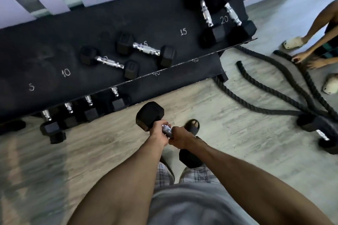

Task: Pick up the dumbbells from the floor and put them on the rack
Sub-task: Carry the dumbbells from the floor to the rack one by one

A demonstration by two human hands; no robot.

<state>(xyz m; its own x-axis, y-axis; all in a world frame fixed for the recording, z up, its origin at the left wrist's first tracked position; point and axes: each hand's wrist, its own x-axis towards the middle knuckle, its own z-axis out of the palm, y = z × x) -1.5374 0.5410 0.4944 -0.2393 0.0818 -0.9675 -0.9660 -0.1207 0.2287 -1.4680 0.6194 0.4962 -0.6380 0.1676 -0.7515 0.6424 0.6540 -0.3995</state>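
A black hex dumbbell (151,118) hangs above the floor (228,115), its chrome handle gripped by both hands. The left hand (161,133) has its fingers curled tight on the handle's upper part; the right hand (180,138) is wrapped closed just below, the two touching. The rack (54,45) lies toward eleven o'clock, another dumbbell (322,136) at three o'clock.
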